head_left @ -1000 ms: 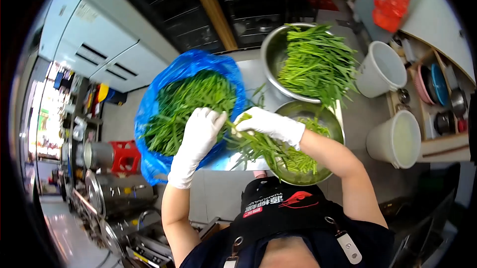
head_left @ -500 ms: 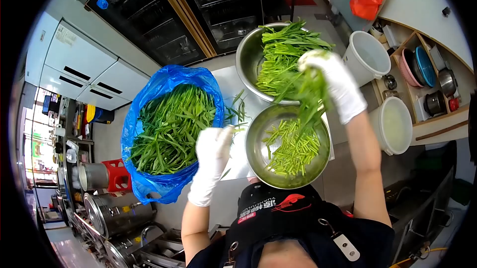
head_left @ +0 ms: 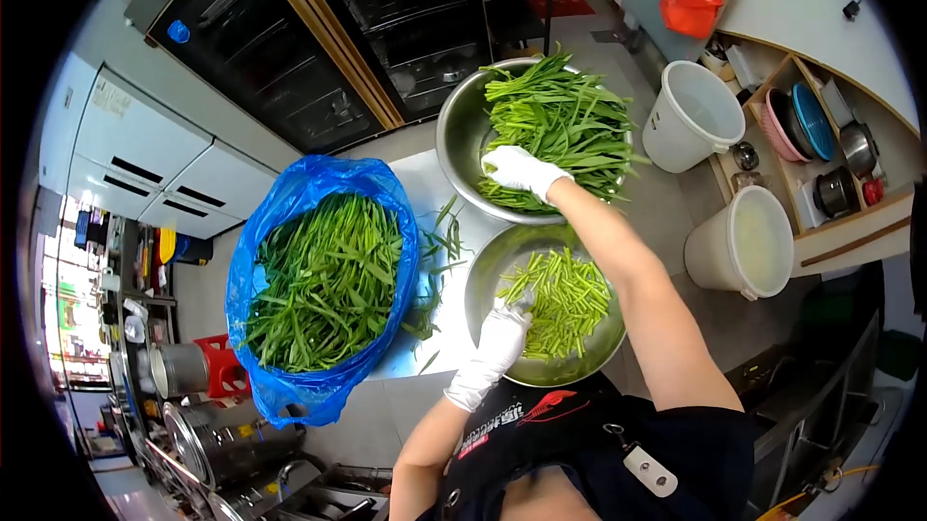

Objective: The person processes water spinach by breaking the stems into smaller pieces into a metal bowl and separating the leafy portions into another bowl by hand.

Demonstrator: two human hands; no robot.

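My right hand (head_left: pixel 521 171), in a white glove, reaches into the far metal bowl (head_left: pixel 454 149). Its fingers are curled on the stem ends of leafy water spinach (head_left: pixel 560 115) heaped there. My left hand (head_left: pixel 502 333), gloved too, is over the left side of the near metal bowl (head_left: pixel 480 265), fingers drawn together beside short cut stems (head_left: pixel 570 304). Whatever its fingertips may hold is too small to make out. To the left, a blue plastic bag (head_left: pixel 241 304) stands open, full of long leafy greens (head_left: pixel 328 280).
Loose leaves (head_left: pixel 444 241) lie on the pale tabletop (head_left: pixel 406 362) between bag and bowls. Two white buckets (head_left: pixel 690 115) stand on the right, before a shelf with pots and basins (head_left: pixel 811 125). Glass-door cabinets (head_left: pixel 386 28) line the back.
My right hand has gone from above the bowls, where it carried a bunch of greens, down onto the far bowl's heap. My left hand has moved right, from beside the bag to the near bowl.
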